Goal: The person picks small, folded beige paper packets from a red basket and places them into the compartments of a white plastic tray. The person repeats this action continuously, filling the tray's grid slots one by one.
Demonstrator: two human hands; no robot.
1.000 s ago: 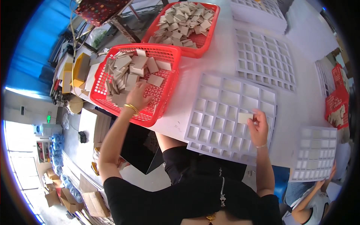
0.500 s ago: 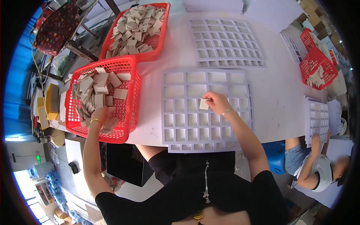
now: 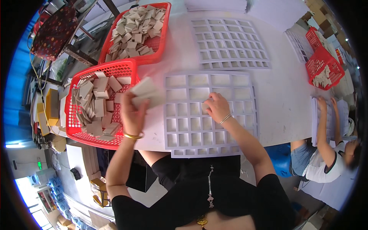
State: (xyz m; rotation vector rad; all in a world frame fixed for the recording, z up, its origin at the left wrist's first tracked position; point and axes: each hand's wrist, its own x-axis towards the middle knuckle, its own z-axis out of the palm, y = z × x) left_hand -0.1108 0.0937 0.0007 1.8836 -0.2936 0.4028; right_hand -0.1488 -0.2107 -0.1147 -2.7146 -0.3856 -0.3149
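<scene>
On your left, the red basket point(image 3: 92, 141) of loose tiles point(image 3: 100, 107) sits at 9 o'clock from your left hand point(image 3: 132, 114), which grips a fan of pale tiles point(image 3: 148, 93), too blurred to count. Because the fan spreads well past your fingertips, an outer tile could slip onto the table point(image 3: 151, 134), or a corner could catch the basket's near rim. The fan lies at about 1 o'clock from that hand, between basket and tray. Further right, your right hand point(image 3: 218, 108) rests over the grid tray point(image 3: 166, 128), fingers bunched at a single tile point(image 3: 205, 109); you can't tell from here whether they pinch it or press it down. If its edges aren't square to the compartment, it could jam on a divider or sit tilted, and a hard push could nudge the tray. That tile lies at 9 o'clock from the hand, touching the fingers and partly hidden by them, near the tray's middle.
</scene>
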